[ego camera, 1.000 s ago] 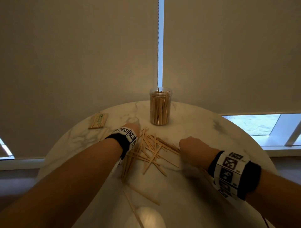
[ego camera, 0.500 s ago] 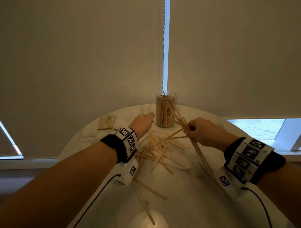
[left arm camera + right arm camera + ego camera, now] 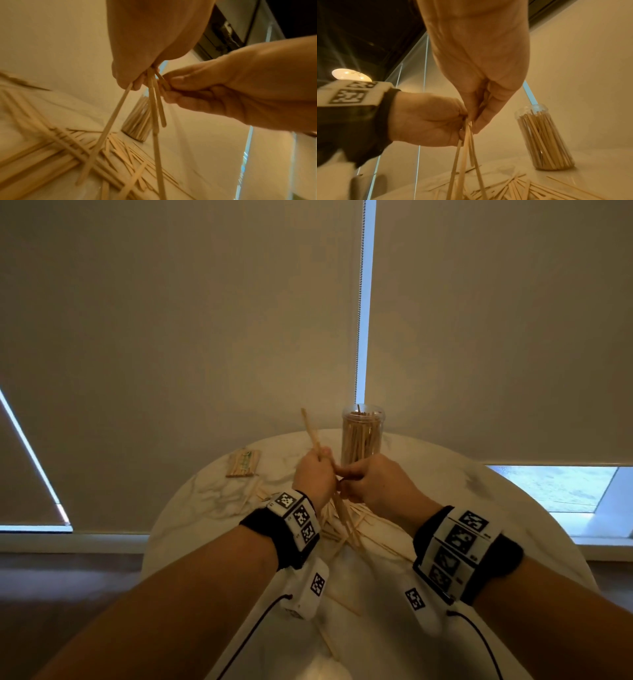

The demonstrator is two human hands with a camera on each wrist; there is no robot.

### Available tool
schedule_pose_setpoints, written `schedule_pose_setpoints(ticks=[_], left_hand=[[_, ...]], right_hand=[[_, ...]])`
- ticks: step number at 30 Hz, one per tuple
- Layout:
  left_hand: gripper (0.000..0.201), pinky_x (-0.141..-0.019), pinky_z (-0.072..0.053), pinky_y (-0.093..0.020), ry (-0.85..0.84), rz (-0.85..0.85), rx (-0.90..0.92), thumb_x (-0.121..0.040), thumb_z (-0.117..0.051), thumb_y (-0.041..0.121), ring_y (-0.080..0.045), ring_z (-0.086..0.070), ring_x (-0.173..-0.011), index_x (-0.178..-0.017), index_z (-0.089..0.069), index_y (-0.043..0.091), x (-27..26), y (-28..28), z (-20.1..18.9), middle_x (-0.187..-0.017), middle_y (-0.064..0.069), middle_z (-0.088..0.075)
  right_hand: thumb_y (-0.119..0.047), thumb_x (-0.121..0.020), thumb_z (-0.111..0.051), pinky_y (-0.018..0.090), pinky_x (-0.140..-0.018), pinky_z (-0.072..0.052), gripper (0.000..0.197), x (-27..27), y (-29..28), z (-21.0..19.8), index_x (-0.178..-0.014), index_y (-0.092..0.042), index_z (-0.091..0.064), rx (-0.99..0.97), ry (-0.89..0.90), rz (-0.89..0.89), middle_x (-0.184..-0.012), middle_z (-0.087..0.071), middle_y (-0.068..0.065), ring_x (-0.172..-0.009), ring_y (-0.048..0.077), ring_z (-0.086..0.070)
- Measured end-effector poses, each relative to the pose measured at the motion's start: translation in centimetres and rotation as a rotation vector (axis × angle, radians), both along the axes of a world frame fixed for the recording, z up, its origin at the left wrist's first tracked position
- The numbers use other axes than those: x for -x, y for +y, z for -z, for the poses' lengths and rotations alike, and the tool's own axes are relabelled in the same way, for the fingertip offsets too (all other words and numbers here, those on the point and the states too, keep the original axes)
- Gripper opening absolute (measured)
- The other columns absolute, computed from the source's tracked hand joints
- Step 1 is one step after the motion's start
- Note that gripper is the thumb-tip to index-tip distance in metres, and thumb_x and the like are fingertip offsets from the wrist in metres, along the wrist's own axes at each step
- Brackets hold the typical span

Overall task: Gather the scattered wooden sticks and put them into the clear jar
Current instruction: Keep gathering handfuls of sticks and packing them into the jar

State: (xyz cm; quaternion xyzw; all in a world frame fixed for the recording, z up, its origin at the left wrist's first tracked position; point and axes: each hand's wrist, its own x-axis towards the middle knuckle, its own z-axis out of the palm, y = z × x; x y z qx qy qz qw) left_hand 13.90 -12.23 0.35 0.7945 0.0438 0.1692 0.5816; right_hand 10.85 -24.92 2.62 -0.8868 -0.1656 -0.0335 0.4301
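I'm mid-gather: my left hand [image 3: 313,474] is curled round a small bundle of sticks [image 3: 154,108], raised over the table [image 3: 212,508], their tops poking above the fist and their lower ends hanging toward the pile. My right hand [image 3: 371,484] is touching the same bundle, thumb and fingers pinching a stick or two right against the left fist, so I read this as passing or squaring up the handful. The jar [image 3: 362,436] stands upright just beyond both hands, open-topped and already well filled. Plenty of loose sticks [image 3: 522,188] lie scattered on the table beneath. Next I'd want the ends evened, the bundle turned upright, and lowered into what room the jar has left without splaying.
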Motion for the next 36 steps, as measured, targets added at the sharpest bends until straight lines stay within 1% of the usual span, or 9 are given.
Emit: schedule_pose_setpoints(ticks=[3,10,13,17,22,25,31,34,36], left_hand=[[0.037,-0.062,-0.045,-0.03,-0.022,-0.088,0.22,-0.108,-0.033,0.033,-0.017,-0.054,-0.062,-0.083,-0.052,0.014,-0.3,2.0,-0.2,-0.071,-0.003,-0.062],[0.033,-0.06,-0.043,-0.031,-0.058,-0.002,0.366,-0.108,-0.033,0.034,-0.012,-0.05,-0.061,-0.087,-0.05,0.016,0.4,3.3,-0.7,-0.065,0.001,-0.052],[0.025,-0.062,-0.048,-0.031,-0.027,0.193,0.6,-0.108,-0.034,0.027,-0.013,-0.051,-0.06,-0.098,-0.052,0.013,1.8,2.1,-1.3,-0.064,0.0,-0.046],[0.025,-0.047,-0.032,-0.023,-0.043,0.234,0.667,-0.108,-0.036,0.031,-0.009,-0.03,-0.049,-0.098,-0.05,0.013,2.6,1.3,-1.7,-0.063,0.003,-0.037],[0.039,-0.041,-0.026,-0.023,0.085,0.351,0.423,-0.096,-0.053,0.054,-0.009,-0.027,-0.047,-0.078,-0.048,0.02,4.8,1.2,-1.3,-0.058,0.007,-0.036],[0.035,-0.041,-0.027,-0.022,0.126,0.47,0.285,-0.098,-0.054,0.046,-0.01,-0.028,-0.046,-0.077,-0.05,0.019,6.6,-0.3,-1.7,-0.057,0.005,-0.039],[0.03,-0.042,-0.025,-0.023,0.103,0.408,0.224,-0.104,-0.041,0.02,-0.014,-0.03,-0.046,-0.076,-0.048,0.011,7.1,-1.7,-3.1,-0.055,0.0,-0.04],[0.031,-0.043,-0.031,-0.021,0.137,0.405,-0.095,-0.098,-0.057,0.036,-0.011,-0.035,-0.047,-0.088,-0.062,0.008,6.3,0.2,-3.2,-0.065,-0.001,-0.046],[0.035,-0.049,-0.036,-0.022,0.154,0.415,-0.468,-0.092,-0.066,0.041,-0.009,-0.045,-0.054,-0.094,-0.068,0.007,5.9,2.1,-3.1,-0.071,0.003,-0.053]], right_hand=[[-0.011,-0.088,-0.07,0.024,-0.075,-0.06,0.019,0.2,0.3,0.4,-0.107,-0.015,-0.074,0.083,0.003,-0.003,-0.087,-0.075,-0.004,-0.078,0.006,-0.071],[-0.035,-0.094,-0.065,0.017,-0.07,-0.045,0.042,1.4,0.7,0.9,-0.133,-0.02,-0.057,0.11,-0.045,0.044,-0.106,-0.067,-0.008,-0.092,0.007,-0.063],[-0.022,-0.092,-0.068,0.03,-0.081,-0.057,0.028,1.7,0.9,0.2,-0.12,-0.019,-0.069,0.13,-0.053,-0.039,-0.098,-0.073,-0.005,-0.087,0.01,-0.068],[-0.013,-0.091,-0.062,0.037,-0.08,-0.06,0.014,2.0,0.7,-0.1,-0.102,-0.015,-0.069,0.138,-0.041,-0.01,-0.088,-0.072,-0.002,-0.08,0.012,-0.07],[-0.034,-0.102,-0.045,0.024,-0.074,-0.05,0.023,1.6,-0.4,-3.9,-0.118,-0.022,-0.056,-0.005,-0.272,0.143,-0.112,-0.064,-0.001,-0.095,0.012,-0.061],[-0.045,-0.104,-0.038,0.029,-0.09,-0.046,0.041,1.4,-0.1,-6.6,-0.13,-0.02,-0.057,-0.047,-0.299,0.106,-0.125,-0.061,-0.001,-0.113,0.014,-0.057],[-0.049,-0.105,-0.033,0.026,-0.089,-0.05,0.054,2.5,0.3,-6.2,-0.117,-0.008,-0.066,0.081,-0.042,-0.1,-0.111,-0.068,0.006,-0.104,0.02,-0.063],[-0.049,-0.104,-0.035,0.024,-0.084,-0.051,0.048,2.5,-2.2,-5.3,-0.115,-0.015,-0.066,0.122,-0.022,-0.009,-0.109,-0.067,0.002,-0.102,0.017,-0.063],[-0.052,-0.101,-0.042,0.033,-0.094,-0.046,0.047,2.2,-5.0,-3.9,-0.119,-0.015,-0.066,0.487,0.099,0.033,-0.114,-0.065,0.0,-0.109,0.019,-0.059]])
